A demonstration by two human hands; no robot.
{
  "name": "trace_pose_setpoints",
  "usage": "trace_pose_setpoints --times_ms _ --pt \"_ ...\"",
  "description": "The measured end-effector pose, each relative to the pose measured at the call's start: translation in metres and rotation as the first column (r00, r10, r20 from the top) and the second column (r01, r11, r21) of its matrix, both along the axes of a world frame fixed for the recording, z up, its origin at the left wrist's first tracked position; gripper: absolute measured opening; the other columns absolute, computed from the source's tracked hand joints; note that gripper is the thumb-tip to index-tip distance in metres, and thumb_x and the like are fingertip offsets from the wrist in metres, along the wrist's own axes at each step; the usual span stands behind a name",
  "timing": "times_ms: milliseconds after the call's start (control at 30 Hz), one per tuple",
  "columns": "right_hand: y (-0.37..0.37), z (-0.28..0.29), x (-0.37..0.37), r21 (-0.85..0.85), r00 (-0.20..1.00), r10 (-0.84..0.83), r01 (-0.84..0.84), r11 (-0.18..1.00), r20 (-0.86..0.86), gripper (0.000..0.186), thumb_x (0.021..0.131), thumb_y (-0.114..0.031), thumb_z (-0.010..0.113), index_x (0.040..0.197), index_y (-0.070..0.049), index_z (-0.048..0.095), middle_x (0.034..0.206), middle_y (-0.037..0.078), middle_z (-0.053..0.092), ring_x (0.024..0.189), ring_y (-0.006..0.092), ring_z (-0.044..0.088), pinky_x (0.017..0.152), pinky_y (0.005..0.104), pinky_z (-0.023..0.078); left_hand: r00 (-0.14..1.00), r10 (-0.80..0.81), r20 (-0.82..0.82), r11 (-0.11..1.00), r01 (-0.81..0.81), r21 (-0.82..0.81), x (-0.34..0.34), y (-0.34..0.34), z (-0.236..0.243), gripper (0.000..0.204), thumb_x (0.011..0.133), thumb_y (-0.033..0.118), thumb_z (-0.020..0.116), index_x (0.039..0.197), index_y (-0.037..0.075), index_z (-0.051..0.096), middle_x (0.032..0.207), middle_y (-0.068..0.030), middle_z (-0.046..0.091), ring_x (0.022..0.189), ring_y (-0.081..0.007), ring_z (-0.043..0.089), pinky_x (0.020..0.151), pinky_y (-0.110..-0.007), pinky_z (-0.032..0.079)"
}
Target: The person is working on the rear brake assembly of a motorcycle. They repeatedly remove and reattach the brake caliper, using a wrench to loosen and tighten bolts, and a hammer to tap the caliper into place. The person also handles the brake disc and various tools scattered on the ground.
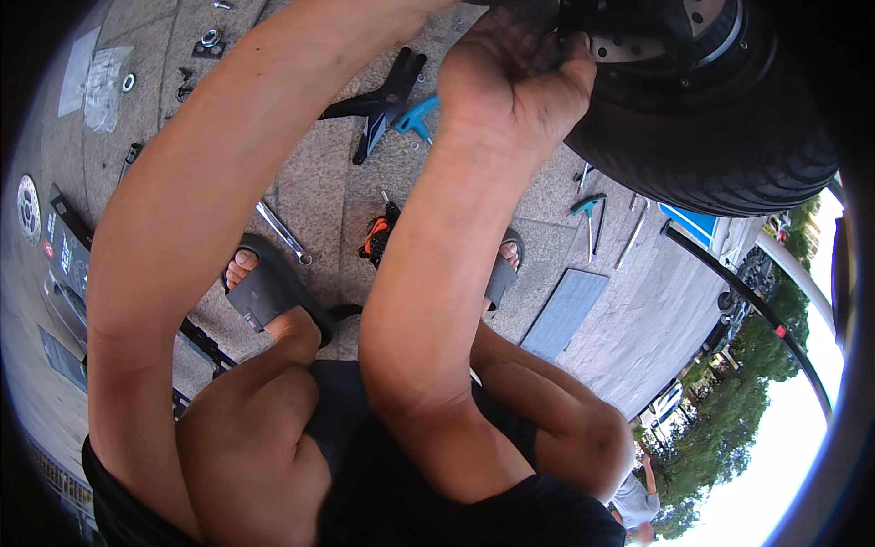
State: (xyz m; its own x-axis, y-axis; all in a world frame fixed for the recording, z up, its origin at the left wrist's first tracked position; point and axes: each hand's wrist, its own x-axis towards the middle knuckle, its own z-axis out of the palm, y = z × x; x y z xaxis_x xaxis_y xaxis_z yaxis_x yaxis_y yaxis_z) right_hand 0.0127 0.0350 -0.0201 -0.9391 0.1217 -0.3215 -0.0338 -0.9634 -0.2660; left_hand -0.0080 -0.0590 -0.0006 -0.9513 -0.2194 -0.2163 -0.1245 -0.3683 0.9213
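Beside a wheel with a thick black tyre (702, 159), my right hand (510, 77) reaches up with its fingers curled and its thumb bent in. What it grips is dark and lost in shadow. A perforated metal disc (620, 47) sits at the wheel's hub, close to my right thumb. My left arm stretches to the top edge, where only the base of my left hand (415, 16) shows; its fingers are out of view. Below my hands, a black forked part (375, 105) and a blue-handled tool (417, 118) lie on the paving.
A combination wrench (284, 233) lies near my left sandal (273, 287). A teal-handled hex key (589, 208), metal rods and a grey slab (565, 313) are at the right. Plastic bags (107, 89), a nut (211, 38) and a round disc (29, 208) lie at the left.
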Motion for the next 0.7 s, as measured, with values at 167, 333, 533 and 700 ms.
trace_pose_setpoints --times_ms 167,333,533,700 --pt "-0.007 0.006 0.001 0.108 0.997 -0.040 0.046 0.993 -0.063 0.020 0.091 -0.013 0.048 0.094 0.002 0.062 0.094 0.013 0.069 0.087 0.0224 0.067 0.084 0.0325 0.056 0.998 0.016 -0.068 1.000 -0.016 -0.001 -0.002 0.000 -0.009 0.012 0.081 0.008 0.063 0.085 -0.004 0.064 0.071 -0.0072 0.062 0.059 -0.0147 0.055 0.054 -0.028 0.046" --pt "-0.007 0.004 0.000 0.044 0.997 -0.044 0.042 0.998 0.059 0.024 0.094 -0.016 0.045 0.094 0.002 0.060 0.089 0.012 0.069 0.082 0.0219 0.067 0.080 0.0324 0.057 0.998 -0.011 -0.063 0.999 0.013 0.039 -0.003 -0.004 -0.010 0.013 0.082 0.007 0.062 0.088 -0.005 0.064 0.071 -0.0077 0.062 0.059 -0.0146 0.055 0.055 -0.028 0.046" --pt "-0.008 -0.001 -0.004 0.045 0.998 -0.037 0.034 0.998 0.049 0.025 0.095 -0.018 0.045 0.090 0.001 0.061 0.088 0.012 0.069 0.081 0.0213 0.067 0.079 0.0323 0.057 0.998 0.000 -0.067 0.999 0.003 0.053 -0.002 -0.002 -0.008 0.012 0.082 0.007 0.063 0.088 -0.004 0.064 0.073 -0.0075 0.064 0.061 -0.0149 0.056 0.056 -0.027 0.046" --pt "-0.007 -0.002 -0.006 0.043 0.996 -0.042 0.038 0.998 0.078 0.023 0.095 -0.017 0.046 0.089 0.001 0.060 0.087 0.011 0.068 0.081 0.0201 0.067 0.079 0.0315 0.057 0.994 -0.055 -0.091 0.994 0.063 0.092 -0.005 -0.007 -0.016 0.010 0.083 0.005 0.065 0.088 -0.004 0.065 0.074 -0.0075 0.065 0.061 -0.0149 0.057 0.056 -0.027 0.047"
